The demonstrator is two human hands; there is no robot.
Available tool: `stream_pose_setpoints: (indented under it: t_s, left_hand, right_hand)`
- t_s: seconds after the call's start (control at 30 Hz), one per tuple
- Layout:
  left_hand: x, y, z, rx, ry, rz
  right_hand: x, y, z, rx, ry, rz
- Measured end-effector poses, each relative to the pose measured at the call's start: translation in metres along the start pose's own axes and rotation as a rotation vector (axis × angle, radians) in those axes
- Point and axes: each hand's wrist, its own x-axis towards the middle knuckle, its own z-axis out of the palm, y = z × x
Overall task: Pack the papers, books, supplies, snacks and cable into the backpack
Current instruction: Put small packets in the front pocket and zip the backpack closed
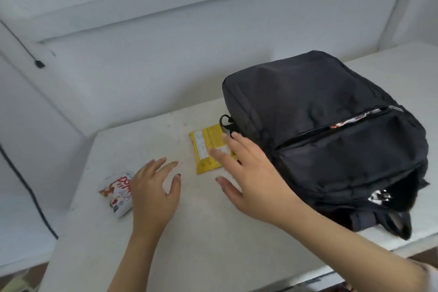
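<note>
We've got the black backpack [320, 149] lying flat on the right side of the white table [201, 256], front panel up. Its front pocket zip [308, 134] is partly open & a bit of red-and-white wrapper [350, 121] shows in the slit. The near end of the bag gapes too, w/ sth white and shiny inside, too small to tell what.

Our right hand [256, 173] is over the yellow snack pkt [205, 147], which lies flat on the table just beside the backpack's top handle [226, 122]. Its fingers are straight & spread, gripping nothing. The fingertips overlap the pkt's right half, but we can't tell if they touch it.

Our left hand [154, 194] is left of that, fingers loose & spread, holding nothing. It's just beside the red-and-white snack pkt [117, 193] near the table's left edge and hides that pkt's right edge; contact unclear.

A black cable [23, 180] runs down past the table on the far left. A thinner cord [39, 63] w/ a small black end hangs against the wall, upper left.
</note>
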Motion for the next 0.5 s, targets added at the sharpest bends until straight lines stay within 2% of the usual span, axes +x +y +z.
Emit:
stream_pose_setpoints:
  t_s: [0.03,0.1,0.23,0.33,0.5]
  left_hand:
    - [-0.003,-0.01,-0.004,0.081,-0.007,-0.1]
    - [-0.009,-0.023,-0.01,0.201,-0.021,-0.285]
    - [-0.019,-0.033,-0.017,0.278,-0.081,-0.611]
    - [-0.025,-0.038,-0.016,0.219,-0.041,-0.632]
    - [-0.026,-0.04,-0.017,0.001,0.061,-0.496]
  right_hand:
    - [0.005,-0.007,0.015,-0.027,-0.082,-0.035]
    - [0.019,-0.013,0.043,-0.061,-0.211,0.029]
    - [0.047,-0.009,0.076,-0.106,-0.423,0.381]
    - [0.059,-0.009,0.083,-0.123,-0.42,0.475]
    - [0.059,-0.016,0.069,-0.022,-0.282,0.43]
